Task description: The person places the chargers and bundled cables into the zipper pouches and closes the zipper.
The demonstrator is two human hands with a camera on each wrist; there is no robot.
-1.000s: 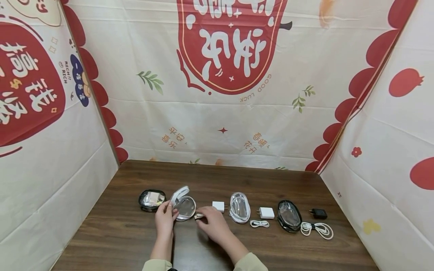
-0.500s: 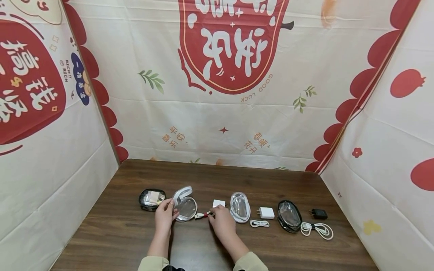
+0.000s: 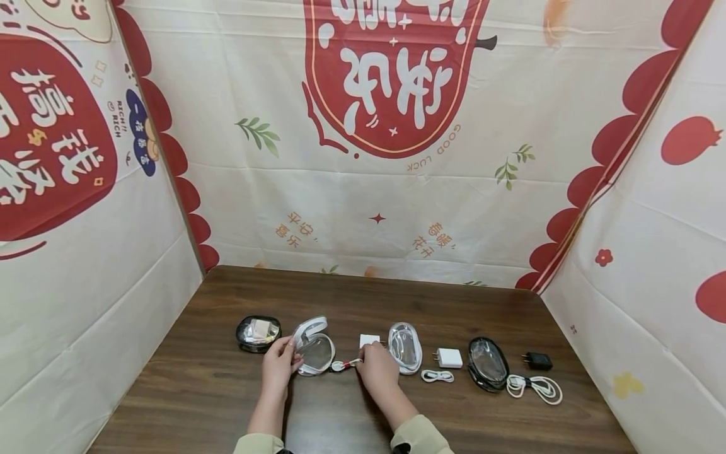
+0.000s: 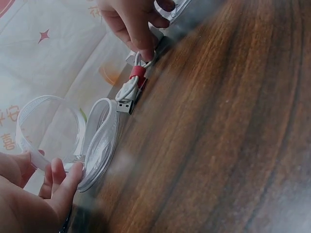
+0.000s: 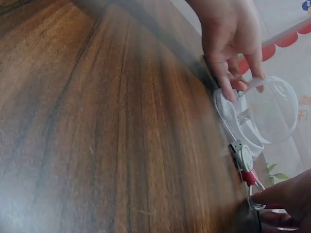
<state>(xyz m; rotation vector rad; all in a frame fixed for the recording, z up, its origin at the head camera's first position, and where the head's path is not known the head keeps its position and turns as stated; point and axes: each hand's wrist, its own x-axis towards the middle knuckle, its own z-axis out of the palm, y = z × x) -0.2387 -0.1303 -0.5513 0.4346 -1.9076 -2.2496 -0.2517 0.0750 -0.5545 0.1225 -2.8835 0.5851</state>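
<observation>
My left hand pinches the raised rim of a clear, white-edged zip pouch, whose lid stands open. Right of the pouch is a bundled white charging cable with a red tie. My right hand pinches the looped end of that cable between thumb and finger. The cable's metal USB plug points toward the pouch, beside its rim. Just behind the right hand lies a white charger plug, partly hidden by it.
At the left sits a filled black-edged pouch. Rightward are another white-edged pouch, a white charger, a small white cable, a black-edged pouch, a black charger and a white cable. Printed cloth walls the table.
My right hand has shifted right, from the cable's plug end beside the pouch to its far looped end, so more of the cable shows. The left hand keeps its hold on the pouch.
</observation>
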